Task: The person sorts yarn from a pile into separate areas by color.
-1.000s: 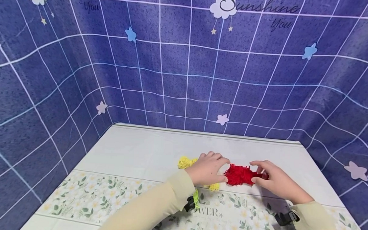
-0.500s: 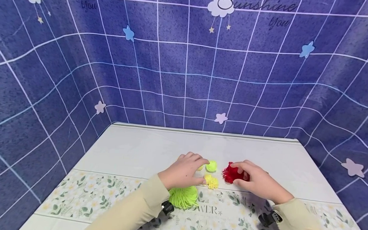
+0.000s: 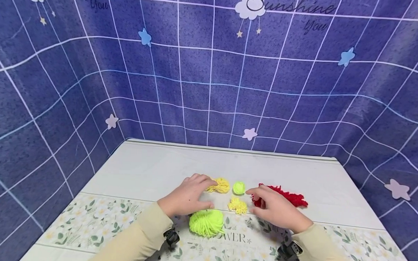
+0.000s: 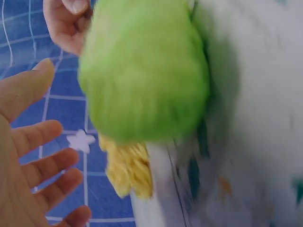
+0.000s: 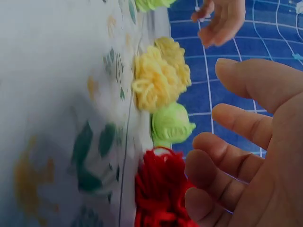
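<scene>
My left hand (image 3: 189, 195) hovers with its fingers apart, just left of a yellow yarn bundle (image 3: 221, 185) and behind a large lime-green yarn ball (image 3: 207, 223). In the left wrist view that green ball (image 4: 144, 71) fills the middle, clear of the loose fingers (image 4: 49, 165). My right hand (image 3: 279, 209) is relaxed beside a long red yarn bundle (image 3: 293, 198), partly covering its left end. Right wrist view: the red yarn (image 5: 161, 189) lies close by the fingertips; whether they touch is unclear. Between the hands are a small green ball (image 3: 239, 188) and a small yellow bundle (image 3: 237, 205).
The white table (image 3: 166, 163) carries a floral band (image 3: 102, 222) with printed lettering along its front. A blue grid-patterned curtain (image 3: 196, 88) stands behind the table and at both sides.
Both hands have moved left, away from either end of the red yarn. The left hand has uncovered the yellow bundles and green balls; more of the red bundle's right end shows.
</scene>
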